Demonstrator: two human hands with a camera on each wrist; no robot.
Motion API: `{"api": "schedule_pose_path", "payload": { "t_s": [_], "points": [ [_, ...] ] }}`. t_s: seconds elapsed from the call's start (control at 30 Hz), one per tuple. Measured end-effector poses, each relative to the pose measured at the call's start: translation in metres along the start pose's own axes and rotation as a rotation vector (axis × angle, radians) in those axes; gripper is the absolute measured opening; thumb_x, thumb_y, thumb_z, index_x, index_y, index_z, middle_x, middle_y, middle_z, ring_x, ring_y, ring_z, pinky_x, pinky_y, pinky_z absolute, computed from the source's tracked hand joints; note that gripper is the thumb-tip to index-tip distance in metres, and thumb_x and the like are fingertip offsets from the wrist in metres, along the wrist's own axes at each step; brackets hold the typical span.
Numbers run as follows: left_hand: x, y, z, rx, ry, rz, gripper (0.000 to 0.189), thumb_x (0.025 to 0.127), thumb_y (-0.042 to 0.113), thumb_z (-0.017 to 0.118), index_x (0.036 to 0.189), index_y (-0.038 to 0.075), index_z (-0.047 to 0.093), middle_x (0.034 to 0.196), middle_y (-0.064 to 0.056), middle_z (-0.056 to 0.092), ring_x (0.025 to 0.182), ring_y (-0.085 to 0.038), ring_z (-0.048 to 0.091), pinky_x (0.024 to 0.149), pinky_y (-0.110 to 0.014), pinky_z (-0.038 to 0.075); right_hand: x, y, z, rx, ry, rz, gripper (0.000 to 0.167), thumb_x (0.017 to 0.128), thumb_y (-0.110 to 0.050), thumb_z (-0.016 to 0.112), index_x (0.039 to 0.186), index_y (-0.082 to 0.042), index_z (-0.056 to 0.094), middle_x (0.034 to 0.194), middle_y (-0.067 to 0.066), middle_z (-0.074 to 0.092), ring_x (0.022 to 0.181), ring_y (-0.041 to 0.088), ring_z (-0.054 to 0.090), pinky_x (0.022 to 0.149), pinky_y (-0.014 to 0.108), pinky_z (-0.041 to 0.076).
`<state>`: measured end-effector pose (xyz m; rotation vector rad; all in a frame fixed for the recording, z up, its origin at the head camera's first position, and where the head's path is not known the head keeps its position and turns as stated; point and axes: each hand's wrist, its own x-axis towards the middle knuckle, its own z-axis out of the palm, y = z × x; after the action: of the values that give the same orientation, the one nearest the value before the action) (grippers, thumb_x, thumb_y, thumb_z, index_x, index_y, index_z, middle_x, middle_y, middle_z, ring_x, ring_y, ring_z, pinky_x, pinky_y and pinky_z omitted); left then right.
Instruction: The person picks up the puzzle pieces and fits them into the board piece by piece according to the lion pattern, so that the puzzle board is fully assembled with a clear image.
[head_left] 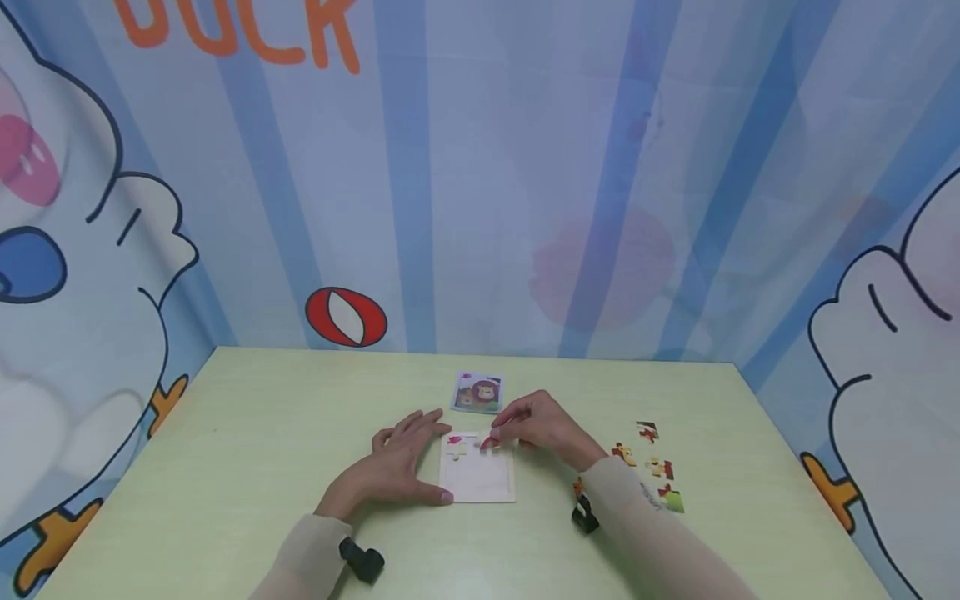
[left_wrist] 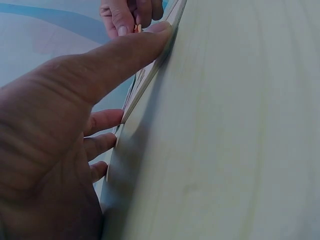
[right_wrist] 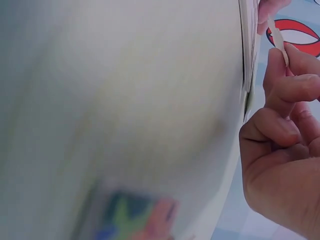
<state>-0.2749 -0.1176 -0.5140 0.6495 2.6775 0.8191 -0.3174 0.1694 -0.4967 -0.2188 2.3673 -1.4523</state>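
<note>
A square, pale puzzle board (head_left: pixel 476 485) lies flat on the table, with a few picture pieces (head_left: pixel 455 447) along its upper part. Along the board's left side rests my left hand (head_left: pixel 392 468), thumb at the lower corner and fingers spread toward the upper corner. The left wrist view shows the thumb (left_wrist: pixel 125 50) extended against the board's edge. Over the upper right of the board, my right hand (head_left: pixel 542 427) pinches a small jigsaw piece (head_left: pixel 489 443) between thumb and fingers. That piece appears edge-on in the right wrist view.
A picture card with a lion (head_left: pixel 477 393) lies just beyond the board. Several loose jigsaw pieces (head_left: pixel 661 468) are scattered to the right, some partly hidden by the right forearm. A printed curtain (head_left: pixel 480 208) stands behind the table's far edge.
</note>
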Motion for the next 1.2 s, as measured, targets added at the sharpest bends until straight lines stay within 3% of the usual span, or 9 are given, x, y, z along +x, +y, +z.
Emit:
{"api": "schedule_pose_path", "payload": {
  "t_s": [0.23, 0.47, 0.87, 1.2],
  "points": [
    [-0.001, 0.001, -0.002, -0.009, -0.002, 0.003, 0.099, 0.079, 0.055, 0.091, 0.161, 0.023, 0.045, 0.182, -0.003, 0.023, 0.17, -0.037, 0.011, 0.128, -0.074, 0.014, 0.002, -0.005, 0.009, -0.003, -0.012, 0.008, 0.011, 0.092, -0.021, 0.085, 0.099, -0.013, 0.086, 0.062, -0.002, 0.066, 0.048, 0.011, 0.04, 0.051, 0.026, 0.037],
    [-0.001, 0.002, -0.003, -0.011, 0.001, 0.012, 0.099, 0.08, 0.055, 0.09, 0.161, 0.021, 0.045, 0.182, -0.003, 0.023, 0.17, -0.038, 0.011, 0.127, -0.074, 0.014, 0.007, -0.009, 0.016, -0.028, -0.009, 0.005, 0.01, 0.091, -0.019, 0.086, 0.097, -0.012, 0.086, 0.073, 0.0, 0.073, 0.048, 0.01, 0.042, 0.051, 0.025, 0.038],
    [-0.001, 0.001, -0.003, -0.005, -0.005, 0.006, 0.1, 0.08, 0.056, 0.09, 0.162, 0.021, 0.044, 0.182, -0.003, 0.022, 0.17, -0.038, 0.011, 0.128, -0.075, 0.014, 0.01, -0.015, 0.025, -0.106, 0.034, 0.033, 0.008, 0.09, -0.018, 0.087, 0.094, -0.011, 0.085, 0.074, -0.001, 0.073, 0.05, 0.009, 0.045, 0.05, 0.023, 0.041],
    [-0.001, 0.001, -0.002, -0.01, -0.002, 0.01, 0.099, 0.08, 0.056, 0.09, 0.161, 0.022, 0.045, 0.181, -0.003, 0.023, 0.17, -0.038, 0.011, 0.128, -0.075, 0.014, 0.007, -0.02, 0.03, -0.235, 0.116, 0.022, 0.008, 0.088, -0.019, 0.089, 0.089, -0.013, 0.085, 0.082, 0.002, 0.074, 0.066, 0.013, 0.055, 0.057, 0.025, 0.046]
  ]
}}
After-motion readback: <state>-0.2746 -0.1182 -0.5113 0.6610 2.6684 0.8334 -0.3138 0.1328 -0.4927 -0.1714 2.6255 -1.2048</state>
